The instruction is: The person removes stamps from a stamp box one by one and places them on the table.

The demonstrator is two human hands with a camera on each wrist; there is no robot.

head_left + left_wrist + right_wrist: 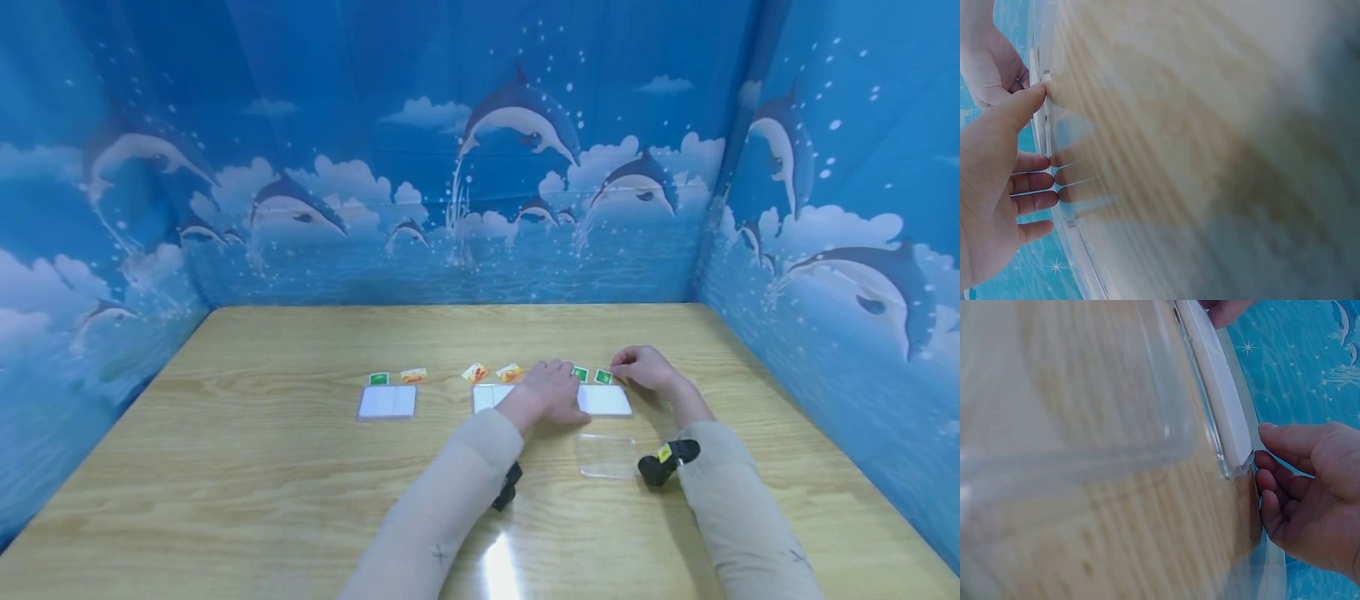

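In the head view my left hand [553, 392] reaches between two white blocks in clear trays, the middle one [484, 398] and the right one [604, 402]. Its fingers are extended, fingertips down on the tabletop side, and it partly covers both blocks. My right hand [647, 367] is at the back corner of the right block, beside a small green card [603, 377]. In the right wrist view the right hand [1316, 487] has bent fingers, with a gap between thumb and fingers at the tray's corner. Another green card [580, 374] lies near the left fingertips.
A clear plastic lid [606, 457] lies in front of the right block. Two orange cards, one at the left [475, 372] and one beside it [511, 372], lie behind the middle block. A third white block [387, 402] has a green card [379, 379] and an orange card [414, 376] behind it.
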